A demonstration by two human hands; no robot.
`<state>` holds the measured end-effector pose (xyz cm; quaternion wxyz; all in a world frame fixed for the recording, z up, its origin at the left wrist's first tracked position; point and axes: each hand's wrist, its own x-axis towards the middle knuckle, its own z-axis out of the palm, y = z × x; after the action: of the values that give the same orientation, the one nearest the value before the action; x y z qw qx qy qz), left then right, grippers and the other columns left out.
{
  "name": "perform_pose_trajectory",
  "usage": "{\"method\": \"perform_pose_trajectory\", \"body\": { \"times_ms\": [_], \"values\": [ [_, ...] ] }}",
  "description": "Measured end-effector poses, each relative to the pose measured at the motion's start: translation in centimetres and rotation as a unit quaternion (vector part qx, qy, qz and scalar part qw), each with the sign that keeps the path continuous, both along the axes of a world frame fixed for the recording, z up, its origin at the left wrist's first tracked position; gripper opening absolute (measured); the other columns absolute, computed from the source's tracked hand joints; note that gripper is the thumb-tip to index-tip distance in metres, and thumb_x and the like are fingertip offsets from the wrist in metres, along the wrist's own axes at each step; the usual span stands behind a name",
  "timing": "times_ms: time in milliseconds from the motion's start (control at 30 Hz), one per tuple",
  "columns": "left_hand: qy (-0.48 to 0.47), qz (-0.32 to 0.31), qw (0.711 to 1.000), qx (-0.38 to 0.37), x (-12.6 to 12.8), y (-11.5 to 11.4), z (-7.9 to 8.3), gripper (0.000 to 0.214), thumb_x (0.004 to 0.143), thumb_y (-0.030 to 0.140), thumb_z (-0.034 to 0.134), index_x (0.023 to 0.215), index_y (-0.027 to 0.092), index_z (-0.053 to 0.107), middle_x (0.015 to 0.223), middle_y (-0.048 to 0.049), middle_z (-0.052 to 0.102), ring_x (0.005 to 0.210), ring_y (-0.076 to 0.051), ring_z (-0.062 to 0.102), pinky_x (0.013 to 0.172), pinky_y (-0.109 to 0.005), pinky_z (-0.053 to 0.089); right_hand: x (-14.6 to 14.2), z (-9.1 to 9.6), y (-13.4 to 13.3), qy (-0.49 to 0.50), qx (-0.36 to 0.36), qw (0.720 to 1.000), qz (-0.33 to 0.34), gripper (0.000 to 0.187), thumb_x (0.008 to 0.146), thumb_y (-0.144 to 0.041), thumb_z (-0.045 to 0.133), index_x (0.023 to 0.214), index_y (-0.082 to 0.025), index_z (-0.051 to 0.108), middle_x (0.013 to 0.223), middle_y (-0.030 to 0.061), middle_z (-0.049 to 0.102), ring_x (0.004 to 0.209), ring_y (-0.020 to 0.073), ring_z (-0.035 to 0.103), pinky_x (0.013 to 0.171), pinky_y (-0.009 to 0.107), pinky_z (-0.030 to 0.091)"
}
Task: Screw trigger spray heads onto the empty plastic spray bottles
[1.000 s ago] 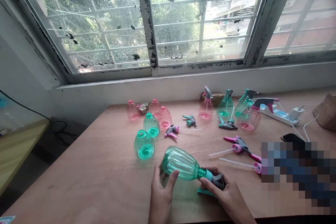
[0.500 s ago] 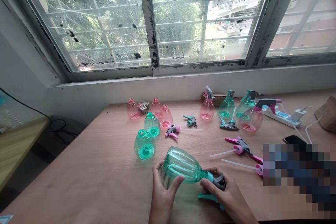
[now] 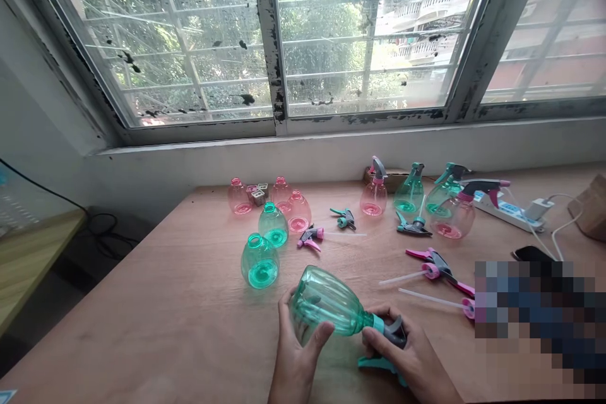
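My left hand (image 3: 302,341) is wrapped round the base end of a clear green spray bottle (image 3: 329,303), which lies tilted on its side above the table. At the bottle's neck, the fingers of my right hand (image 3: 402,341) grip the teal collar and dark grey spray head (image 3: 394,331). A teal lever (image 3: 376,363) shows beneath that hand; where it joins is hidden. Left of the held bottle stand two green bottles without heads, the nearer one (image 3: 260,262) and another (image 3: 273,225).
Several pink bottles (image 3: 298,211) stand behind. Loose spray heads (image 3: 310,238) with pink or teal parts lie across the middle and right. Assembled spray bottles (image 3: 373,197) line the back, near a power strip (image 3: 509,209). A phone (image 3: 534,254) lies at right beside a blurred patch.
Both hands keep their hold on the spray bottle. The bottle's base end has shifted very slightly left and the bottle sits a touch lower; the other things stay in place.
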<state>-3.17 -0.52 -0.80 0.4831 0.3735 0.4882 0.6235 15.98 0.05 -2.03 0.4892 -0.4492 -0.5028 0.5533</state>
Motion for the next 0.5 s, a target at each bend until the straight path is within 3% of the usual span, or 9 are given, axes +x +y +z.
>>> {"method": "perform_pose_trajectory", "body": {
  "times_ms": [133,233,300,433,500],
  "values": [
    [0.002,-0.005,1.0,-0.004,0.02,0.08,-0.08,0.077,0.07,0.047,0.086,0.133,0.022,0.049,0.127,-0.0143,0.068,0.119,-0.034,0.066,0.101,-0.046,0.052,0.0,0.07,0.02,0.016,-0.007,1.0,-0.007,0.039,0.081,-0.053,0.079,0.092,-0.017,0.073,0.062,0.0013,0.068,0.06,0.021,0.064,0.06,0.031,0.051],
    [0.002,-0.005,1.0,0.013,0.07,0.17,-0.26,0.081,0.071,0.04,0.086,0.141,0.026,0.049,0.158,-0.0121,0.045,0.14,-0.034,0.05,0.111,-0.043,0.046,0.37,-0.07,0.34,0.043,-0.027,0.999,-0.017,0.04,0.082,-0.054,0.078,0.096,-0.018,0.07,0.065,0.0019,0.07,0.063,0.0215,0.065,0.063,0.032,0.052],
    [0.0,-0.007,1.0,0.014,0.05,0.16,-0.29,0.083,0.072,0.035,0.085,0.145,0.029,0.047,0.164,-0.0092,0.037,0.143,-0.034,0.046,0.115,-0.043,0.043,0.6,-0.25,0.55,0.056,-0.033,0.998,-0.013,0.04,0.083,-0.054,0.077,0.097,-0.018,0.068,0.069,0.0025,0.071,0.065,0.0217,0.066,0.064,0.033,0.053],
    [0.032,-0.049,0.998,-0.011,-0.16,0.02,0.05,0.092,0.062,0.03,0.092,0.143,0.025,0.049,0.142,-0.0116,0.063,0.135,-0.035,0.056,0.116,-0.045,0.041,0.58,-0.44,0.52,0.031,-0.024,0.999,0.012,0.038,0.084,-0.052,0.077,0.096,-0.017,0.068,0.069,0.003,0.071,0.066,0.0221,0.066,0.065,0.033,0.053],
    [0.032,-0.044,0.999,-0.006,-0.31,-0.02,0.29,0.092,0.061,0.034,0.093,0.141,0.023,0.05,0.136,-0.0122,0.067,0.132,-0.035,0.058,0.115,-0.046,0.041,0.39,-0.38,0.33,0.009,-0.009,1.0,0.013,0.037,0.084,-0.051,0.077,0.096,-0.016,0.07,0.067,0.0023,0.07,0.065,0.0215,0.065,0.065,0.033,0.052]
  ]
}}
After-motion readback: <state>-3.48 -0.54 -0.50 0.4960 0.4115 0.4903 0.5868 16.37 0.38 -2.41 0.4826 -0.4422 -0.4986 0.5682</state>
